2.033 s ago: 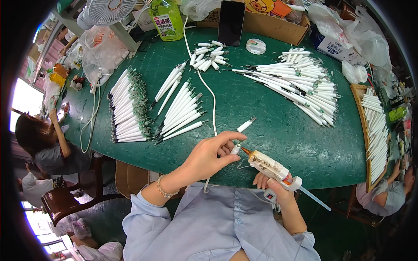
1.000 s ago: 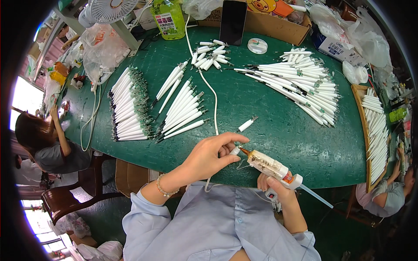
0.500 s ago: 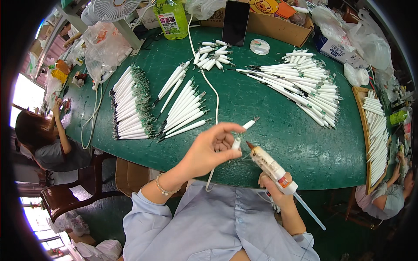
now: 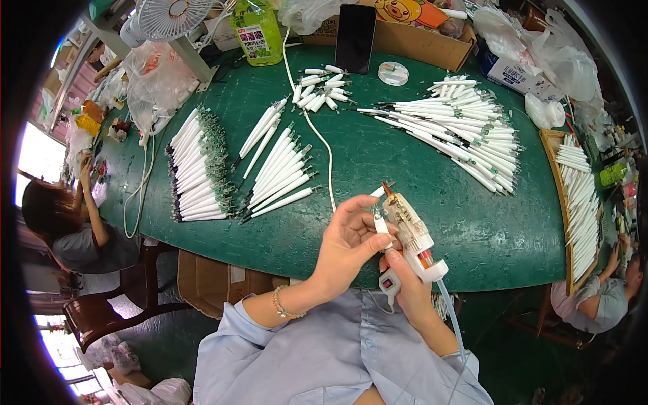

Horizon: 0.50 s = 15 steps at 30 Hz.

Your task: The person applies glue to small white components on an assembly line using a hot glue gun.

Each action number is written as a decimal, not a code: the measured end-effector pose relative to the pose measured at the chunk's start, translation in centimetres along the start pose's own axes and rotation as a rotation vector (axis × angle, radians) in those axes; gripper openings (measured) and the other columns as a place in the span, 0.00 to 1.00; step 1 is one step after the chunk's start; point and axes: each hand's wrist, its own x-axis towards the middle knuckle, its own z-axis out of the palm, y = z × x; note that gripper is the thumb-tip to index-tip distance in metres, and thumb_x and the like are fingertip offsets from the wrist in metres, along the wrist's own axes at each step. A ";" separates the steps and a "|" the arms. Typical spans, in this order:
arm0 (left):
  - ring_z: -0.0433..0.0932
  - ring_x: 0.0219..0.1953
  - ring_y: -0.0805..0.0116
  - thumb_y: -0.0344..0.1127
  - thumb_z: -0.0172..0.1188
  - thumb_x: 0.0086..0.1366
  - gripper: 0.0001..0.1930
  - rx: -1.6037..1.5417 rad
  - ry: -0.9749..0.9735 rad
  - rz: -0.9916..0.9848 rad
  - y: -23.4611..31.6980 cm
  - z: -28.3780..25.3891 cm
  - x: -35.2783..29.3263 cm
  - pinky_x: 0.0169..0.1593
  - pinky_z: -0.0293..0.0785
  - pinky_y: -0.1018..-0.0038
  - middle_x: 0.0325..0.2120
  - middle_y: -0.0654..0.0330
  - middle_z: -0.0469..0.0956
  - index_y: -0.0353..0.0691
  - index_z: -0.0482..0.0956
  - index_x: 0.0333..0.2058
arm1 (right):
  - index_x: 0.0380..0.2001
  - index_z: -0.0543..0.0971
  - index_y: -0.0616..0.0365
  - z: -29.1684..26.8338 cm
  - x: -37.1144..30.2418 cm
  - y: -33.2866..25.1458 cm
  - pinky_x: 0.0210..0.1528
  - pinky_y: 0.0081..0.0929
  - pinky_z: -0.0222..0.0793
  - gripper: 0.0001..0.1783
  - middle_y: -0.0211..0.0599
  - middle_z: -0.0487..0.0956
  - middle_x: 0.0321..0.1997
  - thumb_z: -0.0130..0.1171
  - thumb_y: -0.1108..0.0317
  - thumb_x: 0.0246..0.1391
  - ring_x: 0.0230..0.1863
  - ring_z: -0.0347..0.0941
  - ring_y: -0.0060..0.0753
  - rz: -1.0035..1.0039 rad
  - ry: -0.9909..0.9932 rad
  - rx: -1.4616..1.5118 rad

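Table (image 4: 479, 253): green top, glossy, near edge bowed by lens. Pale metal post (image 4: 192, 59) at its far left. Brown wooden chair (image 4: 94, 315) at left, near table edge; wooden seat (image 4: 541, 325) at right, dim, partly hidden. Floor (image 4: 169, 347): dark green, shiny patches. Window (image 4: 39, 156) at left, glaring white; bright panes (image 4: 62, 352) lower left. Pink surface (image 4: 77, 106) behind, curtain or wall unclear.

White fan (image 4: 174, 19) and green-liquid bottle (image 4: 258, 35), upper left; black smartphone (image 4: 355, 39) before a cardboard box (image 4: 420, 47), top centre.
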 end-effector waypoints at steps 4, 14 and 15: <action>0.73 0.35 0.70 0.23 0.54 0.56 0.23 0.047 -0.029 0.131 -1.5 0.0 -0.5 0.37 0.72 0.76 0.35 0.53 0.71 0.38 0.57 0.49 | 0.33 0.72 0.59 0.0 0.2 0.8 0.28 0.14 0.60 0.07 0.27 0.71 0.28 0.53 0.70 0.51 0.28 0.64 0.14 -0.032 -0.004 0.080; 0.74 0.35 0.70 0.23 0.55 0.55 0.24 0.154 -0.104 0.177 0.4 0.7 1.6 0.38 0.71 0.78 0.35 0.53 0.72 0.37 0.58 0.50 | 0.46 0.65 0.60 -0.3 -0.1 0.2 0.31 0.18 0.62 0.18 0.33 0.70 0.42 0.48 0.64 0.54 0.38 0.64 0.20 -0.111 0.009 0.143; 0.73 0.35 0.72 0.23 0.56 0.55 0.24 0.218 -0.083 0.112 1.6 0.7 2.4 0.39 0.71 0.77 0.33 0.56 0.71 0.37 0.60 0.50 | 0.46 0.65 0.60 -0.8 0.1 0.3 0.31 0.18 0.62 0.18 0.33 0.70 0.42 0.48 0.64 0.54 0.38 0.64 0.20 -0.114 0.014 0.146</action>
